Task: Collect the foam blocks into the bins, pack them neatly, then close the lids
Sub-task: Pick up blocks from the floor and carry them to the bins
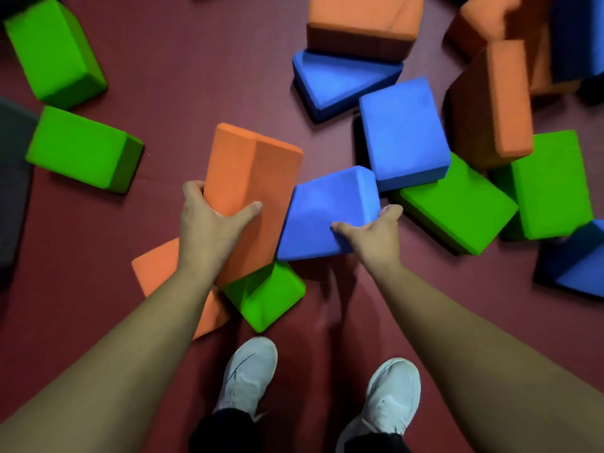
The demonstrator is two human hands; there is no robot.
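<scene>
Maroon floor (170,76); orange block (251,171) in left grip (209,227).

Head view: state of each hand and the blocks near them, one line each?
left hand: grips the orange block at its near end
orange block: held, tilted, above the green block
right hand: grips the blue block at its near edge
blue block: held, tilted, beside the orange block
green block: on the floor, ungripped
flat orange block: on the floor, ungripped
</scene>
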